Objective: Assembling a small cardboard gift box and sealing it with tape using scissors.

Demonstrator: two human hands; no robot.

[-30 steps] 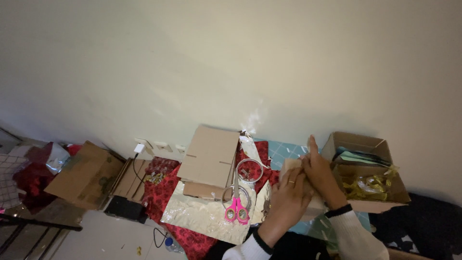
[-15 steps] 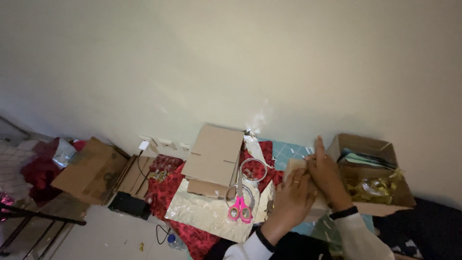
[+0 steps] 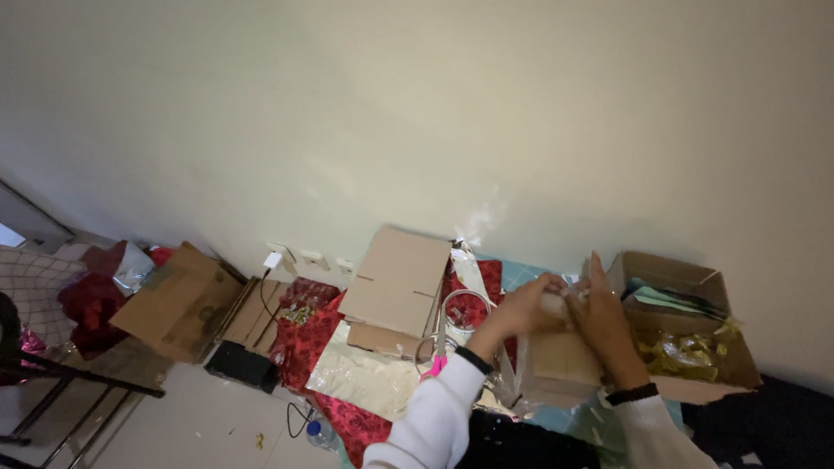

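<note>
Brown cardboard boxes [image 3: 400, 282] – red patterned wrapping paper [image 3: 304, 343], silver foil sheet [image 3: 365, 378], gold foil [image 3: 686, 352] in open box, white sleeves [image 3: 434, 417], pink scissors [image 3: 432, 368].

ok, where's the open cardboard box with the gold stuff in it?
In the head view, the open cardboard box sits at far right against the wall, just beyond the right hand, gold foil inside.

one view only, from the head, looking down and forward toward a pale wall [image 3: 417, 113] that fills the upper half. the floor clutter lies well below; both hands [image 3: 565, 308] sit low and right of centre, nearest the lens.
</note>
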